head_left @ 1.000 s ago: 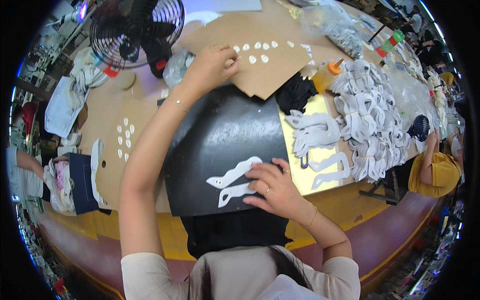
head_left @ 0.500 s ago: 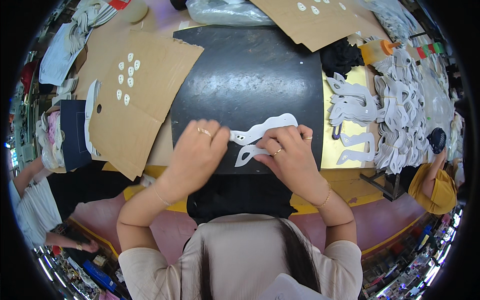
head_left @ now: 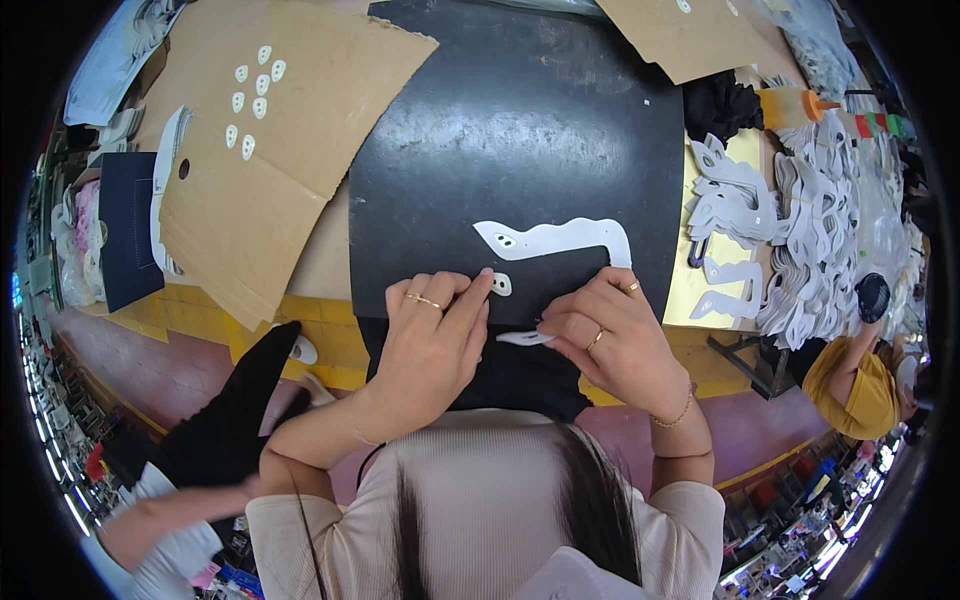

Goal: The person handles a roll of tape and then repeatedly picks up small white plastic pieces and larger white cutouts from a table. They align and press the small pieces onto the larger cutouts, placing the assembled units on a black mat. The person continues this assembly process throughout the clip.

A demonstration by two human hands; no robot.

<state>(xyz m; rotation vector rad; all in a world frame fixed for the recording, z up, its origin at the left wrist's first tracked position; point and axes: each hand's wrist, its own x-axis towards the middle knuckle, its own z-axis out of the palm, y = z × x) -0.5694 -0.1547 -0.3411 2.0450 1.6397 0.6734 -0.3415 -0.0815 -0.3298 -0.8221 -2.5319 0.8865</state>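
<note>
A white, wavy U-shaped cut piece (head_left: 560,238), like a shoe-upper part, lies on the black mat near its front edge. Its far arm ends in a point with two small dark-green holes. My right hand (head_left: 615,335) is closed in a pinch on this piece and covers part of it; the near arm's tip shows tilted beyond the fingers, at the mat's front edge. A small white oval patch (head_left: 502,285) with dark holes sits at the fingertips of my left hand (head_left: 432,345), just below the pointed end and apart from it. The thumb's hold is partly hidden.
Left of the mat, a cardboard sheet (head_left: 285,185) carries several similar oval patches (head_left: 262,83). At right lie stacked white cut pieces (head_left: 735,205) on a yellow sheet, more bundles (head_left: 810,230), a black cloth (head_left: 720,105) and an orange-capped bottle (head_left: 790,107). Co-workers stand at both sides.
My left hand has come away from the piece's pointed end, nearer to me, with the oval patch at its fingertips. My right hand has moved nearer too, and the near arm now tilts. The view has shifted.
</note>
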